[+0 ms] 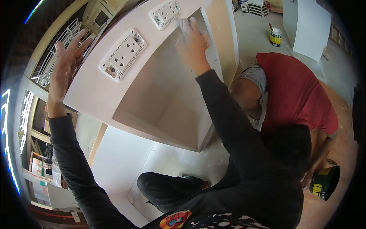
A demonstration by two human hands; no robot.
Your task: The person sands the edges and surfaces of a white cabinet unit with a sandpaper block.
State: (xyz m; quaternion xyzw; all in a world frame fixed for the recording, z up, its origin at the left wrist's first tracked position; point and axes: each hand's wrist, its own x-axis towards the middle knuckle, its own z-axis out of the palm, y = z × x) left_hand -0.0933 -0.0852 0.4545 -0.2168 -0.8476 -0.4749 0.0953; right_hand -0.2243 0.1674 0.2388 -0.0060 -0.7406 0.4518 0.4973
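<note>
My left hand [68,63] is raised at the left edge of a white cabinet panel [91,86], its dusty fingers spread and nothing in them. My right hand [193,47] reaches up to the upper rim of the cabinet's open compartment [164,103], beside the farther socket. Its fingers are bent close together against the edge, with something greyish at their tips that I cannot tell apart. Two white wall sockets without cover plates, a nearer socket [124,54] and a farther socket [166,14], are set in the panel between my hands.
A person in a red shirt [293,87] crouches close on my right, reaching toward a dark green bucket [325,183]. Another paint bucket [275,37] with a stick in it stands farther back on the floor. A white board [312,28] leans behind. White panels [118,152] lie below the cabinet.
</note>
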